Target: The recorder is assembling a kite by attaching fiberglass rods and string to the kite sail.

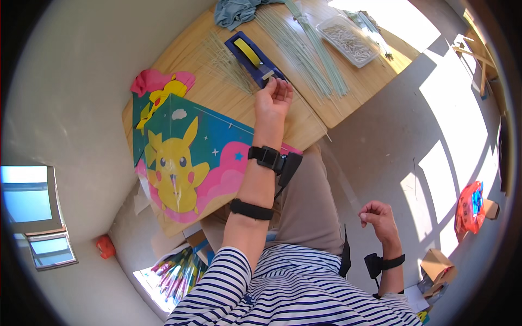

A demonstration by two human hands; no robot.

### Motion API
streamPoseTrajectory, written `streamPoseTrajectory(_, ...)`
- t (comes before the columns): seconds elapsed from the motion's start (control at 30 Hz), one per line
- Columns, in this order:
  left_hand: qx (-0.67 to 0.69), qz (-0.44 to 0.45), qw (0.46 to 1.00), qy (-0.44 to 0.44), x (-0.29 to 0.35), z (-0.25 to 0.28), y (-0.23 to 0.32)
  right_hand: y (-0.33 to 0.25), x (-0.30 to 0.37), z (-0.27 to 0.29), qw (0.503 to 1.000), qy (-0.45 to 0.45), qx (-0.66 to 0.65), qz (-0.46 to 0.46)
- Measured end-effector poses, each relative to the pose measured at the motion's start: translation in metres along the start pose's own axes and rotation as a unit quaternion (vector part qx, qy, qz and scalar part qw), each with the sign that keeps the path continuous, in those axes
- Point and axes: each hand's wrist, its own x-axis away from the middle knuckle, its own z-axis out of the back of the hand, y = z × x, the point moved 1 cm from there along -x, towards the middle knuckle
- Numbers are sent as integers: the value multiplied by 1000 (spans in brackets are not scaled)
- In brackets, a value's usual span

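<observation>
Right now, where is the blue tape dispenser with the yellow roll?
In the head view, the blue tape dispenser lies on the wooden table, upper centre, touched by the left hand, between thin green sticks.

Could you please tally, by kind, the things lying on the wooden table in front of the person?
Kites with a yellow cartoon figure: 1
Blue tape dispensers: 1
Clear plastic trays: 1
Grey-blue cloths: 1
Spreads of thin pale sticks: 2
Total: 6
</observation>
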Motion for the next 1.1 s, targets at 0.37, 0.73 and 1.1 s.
streamPoseTrajectory(0.37, -32, -16, 999, 22, 9, -6, 2, 3, -3, -4, 1000, 2, -2, 14)
streamPoseTrajectory(0.73, -22, 54, 998, -10, 9, 16, -21, 26, 12, 10, 995, 59, 82, 21)
streamPoseTrajectory(1.1, -164, -95, 933, -306, 141, 19, 77, 19, 17, -10, 993, 25, 89, 76)
